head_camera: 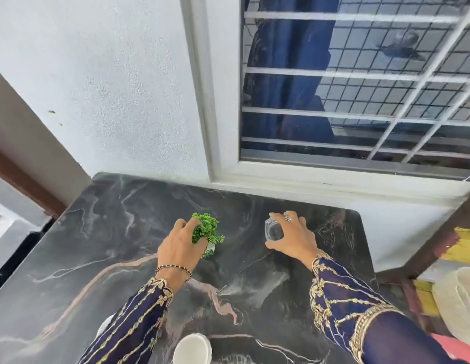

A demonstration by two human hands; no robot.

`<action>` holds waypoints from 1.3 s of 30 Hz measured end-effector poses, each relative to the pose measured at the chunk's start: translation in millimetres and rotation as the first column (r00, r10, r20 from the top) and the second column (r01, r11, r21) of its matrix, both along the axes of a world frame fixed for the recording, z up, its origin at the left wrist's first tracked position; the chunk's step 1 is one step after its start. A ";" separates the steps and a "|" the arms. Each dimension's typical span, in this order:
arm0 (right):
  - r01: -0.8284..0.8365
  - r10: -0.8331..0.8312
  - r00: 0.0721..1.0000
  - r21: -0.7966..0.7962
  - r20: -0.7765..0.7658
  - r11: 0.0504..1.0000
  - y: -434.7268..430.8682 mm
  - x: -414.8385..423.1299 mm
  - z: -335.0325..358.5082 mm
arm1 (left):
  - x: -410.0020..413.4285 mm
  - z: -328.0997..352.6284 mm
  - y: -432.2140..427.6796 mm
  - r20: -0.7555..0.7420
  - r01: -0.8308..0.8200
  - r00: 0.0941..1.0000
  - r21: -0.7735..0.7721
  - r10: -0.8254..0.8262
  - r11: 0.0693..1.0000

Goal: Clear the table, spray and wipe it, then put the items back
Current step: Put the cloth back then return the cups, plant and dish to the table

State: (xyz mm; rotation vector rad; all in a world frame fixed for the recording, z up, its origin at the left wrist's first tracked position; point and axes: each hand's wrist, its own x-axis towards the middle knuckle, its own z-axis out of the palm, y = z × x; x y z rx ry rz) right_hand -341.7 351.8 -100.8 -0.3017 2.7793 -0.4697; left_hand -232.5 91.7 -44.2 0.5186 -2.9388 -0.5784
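On the dark marble tabletop (110, 232) below the window (359, 88), the left hand (178, 248) curls round a small potted plant (209, 228). The right hand (294, 237) grips a clear glass (273, 231). A white cup (191, 349) stands farthest from the window.

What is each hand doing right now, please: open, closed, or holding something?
Left hand: fingers curled round the small green plant.
Right hand: fingers curled round the clear glass.
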 end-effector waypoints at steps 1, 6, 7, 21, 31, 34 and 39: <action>0.006 -0.006 1.000 -0.001 -0.002 1.000 -1.4 -4.6 -1.3 | -1.1 -1.5 -2.8 0.004 -0.002 1.000 0.004 0.002 1.000; 0.010 -0.010 1.000 0.082 0.001 0.997 -11.0 -14.4 -3.9 | -4.7 -6.4 -17.0 0.007 -0.025 1.000 0.026 0.025 0.999; 0.011 -0.011 1.000 0.103 -0.005 0.995 -14.3 -13.4 -3.5 | -5.6 -6.3 -20.1 0.008 -0.021 1.000 0.034 0.021 0.999; -0.189 0.204 0.979 -0.328 0.013 0.926 -182.9 30.9 4.5 | -32.7 7.4 -112.5 -0.030 0.037 0.999 0.058 -0.035 0.998; -0.022 0.143 0.975 -0.570 0.169 0.821 -326.2 5.5 3.6 | -85.0 11.4 -223.9 -0.043 0.026 0.999 0.040 -0.024 0.999; -0.008 0.141 0.972 -0.576 0.187 0.818 -344.9 -2.2 2.0 | -95.7 10.6 -244.8 -0.053 0.029 0.998 0.071 -0.026 0.997; 0.005 0.126 0.972 -0.550 0.200 0.835 -359.6 -4.4 -4.2 | -97.8 0.2 -260.5 -0.029 0.071 0.997 0.098 -0.068 0.993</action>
